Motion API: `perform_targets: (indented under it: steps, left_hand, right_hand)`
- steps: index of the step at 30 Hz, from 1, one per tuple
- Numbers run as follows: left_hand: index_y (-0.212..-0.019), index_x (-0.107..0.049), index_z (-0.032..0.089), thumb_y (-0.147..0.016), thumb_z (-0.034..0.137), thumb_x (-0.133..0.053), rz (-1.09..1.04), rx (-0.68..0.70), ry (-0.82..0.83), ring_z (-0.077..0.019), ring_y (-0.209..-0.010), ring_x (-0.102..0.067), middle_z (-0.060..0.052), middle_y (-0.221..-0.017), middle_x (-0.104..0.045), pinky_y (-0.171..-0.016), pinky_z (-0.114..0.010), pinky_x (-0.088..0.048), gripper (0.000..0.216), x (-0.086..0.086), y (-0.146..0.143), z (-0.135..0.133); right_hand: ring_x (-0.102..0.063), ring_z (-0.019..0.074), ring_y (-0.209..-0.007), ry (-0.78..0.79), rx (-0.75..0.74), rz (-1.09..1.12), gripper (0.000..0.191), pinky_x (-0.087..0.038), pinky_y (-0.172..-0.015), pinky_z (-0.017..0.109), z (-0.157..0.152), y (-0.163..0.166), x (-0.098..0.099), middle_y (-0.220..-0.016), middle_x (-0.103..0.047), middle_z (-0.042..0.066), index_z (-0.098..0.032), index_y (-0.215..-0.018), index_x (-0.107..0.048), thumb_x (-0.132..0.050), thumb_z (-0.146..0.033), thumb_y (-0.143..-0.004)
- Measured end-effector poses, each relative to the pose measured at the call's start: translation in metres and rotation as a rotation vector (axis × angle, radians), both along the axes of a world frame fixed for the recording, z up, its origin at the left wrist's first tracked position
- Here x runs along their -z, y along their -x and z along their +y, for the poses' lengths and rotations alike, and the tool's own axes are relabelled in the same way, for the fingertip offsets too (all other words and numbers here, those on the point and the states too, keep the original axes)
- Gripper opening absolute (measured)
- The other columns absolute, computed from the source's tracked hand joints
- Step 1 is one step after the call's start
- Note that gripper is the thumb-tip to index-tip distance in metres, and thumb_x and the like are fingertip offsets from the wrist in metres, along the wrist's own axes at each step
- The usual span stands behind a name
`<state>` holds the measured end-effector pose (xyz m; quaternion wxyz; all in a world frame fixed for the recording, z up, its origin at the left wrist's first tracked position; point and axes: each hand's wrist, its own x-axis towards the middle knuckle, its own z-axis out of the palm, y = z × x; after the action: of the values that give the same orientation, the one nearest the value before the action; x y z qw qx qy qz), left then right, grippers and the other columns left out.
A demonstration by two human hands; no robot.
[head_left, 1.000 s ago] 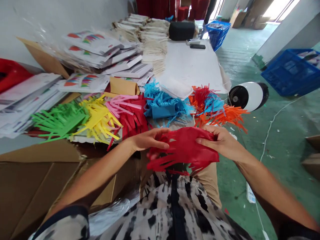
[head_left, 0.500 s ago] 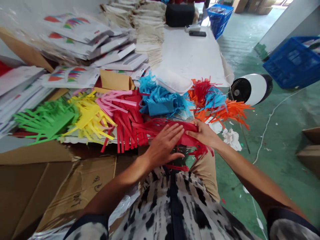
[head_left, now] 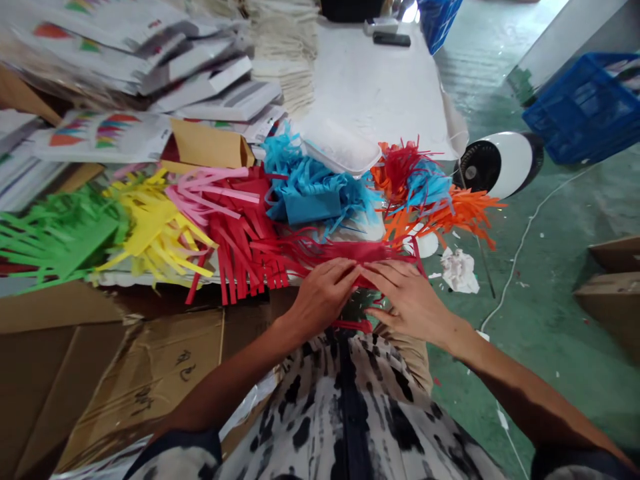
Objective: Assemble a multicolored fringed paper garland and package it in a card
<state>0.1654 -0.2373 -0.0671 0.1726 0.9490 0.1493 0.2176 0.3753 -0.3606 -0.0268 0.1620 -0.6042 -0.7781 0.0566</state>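
A sheet of red fringed tissue paper [head_left: 357, 251] lies across the near table edge in front of me, its cut strips spreading to the left. My left hand [head_left: 325, 293] has its fingers bent and pressed together on the near edge of this paper. Close against it, my right hand [head_left: 413, 300] rests on the paper with fingers stretched out and the thumb apart. Both sets of fingertips almost meet, hiding part of the edge. Below them, a rolled red strip [head_left: 353, 326] shows near my lap.
Fringed paper bundles line the table: green [head_left: 75, 230], yellow [head_left: 150, 230], pink [head_left: 210, 190], red [head_left: 245, 247], blue [head_left: 313, 203] and orange [head_left: 463, 210]. Behind are a plastic tray [head_left: 343, 153] and printed packets [head_left: 115, 137]. A fan [head_left: 500, 163] stands right; a cardboard box [head_left: 165, 380] sits left below.
My right hand has moved from the paper's right end to beside my left hand. The left fingers, flat before, are now bent at the near edge. The view has tilted down slightly.
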Motion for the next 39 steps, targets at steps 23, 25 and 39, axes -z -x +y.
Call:
perform_targets:
  steps: [23, 25, 39]
  left_hand:
    - [-0.101, -0.071, 0.021, -0.106, 0.041, -0.055, 0.454, -0.443, 0.090, -0.0262, -0.083, -0.073, -0.007, -0.089, -0.078, -0.065, -0.034, -0.036, 0.026, -0.028, -0.022, 0.043]
    - [-0.101, -0.071, 0.021, -0.106, 0.041, -0.055, 0.457, -0.446, 0.078, -0.0260, -0.082, -0.073, -0.007, -0.087, -0.078, -0.065, -0.033, -0.036, 0.026, -0.027, -0.023, 0.043]
    - [-0.131, -0.071, 0.025, -0.107, 0.019, -0.053, 0.006, 0.055, -0.229, -0.0236, -0.120, -0.066, -0.006, -0.124, -0.077, -0.113, -0.046, -0.043, 0.030, -0.007, -0.020, 0.049]
  right_hand:
    - [-0.061, 0.0211, -0.063, 0.289, 0.631, -0.014, 0.037, -0.020, -0.061, 0.032, 0.044, -0.006, 0.017, -0.070, -0.070, 0.006, -0.021, -0.086, -0.064, -0.053, -0.050, -0.105]
    - [-0.060, 0.0208, -0.063, 0.321, 0.639, -0.027, 0.038, -0.019, -0.061, 0.031, 0.046, -0.006, 0.016, -0.070, -0.070, 0.006, -0.021, -0.087, -0.064, -0.051, -0.051, -0.106]
    - [-0.067, 0.0245, -0.072, 0.404, 0.647, -0.133, 0.036, -0.023, -0.060, 0.033, 0.059, -0.006, 0.007, -0.082, -0.076, 0.009, -0.021, -0.098, -0.072, -0.054, -0.051, -0.106]
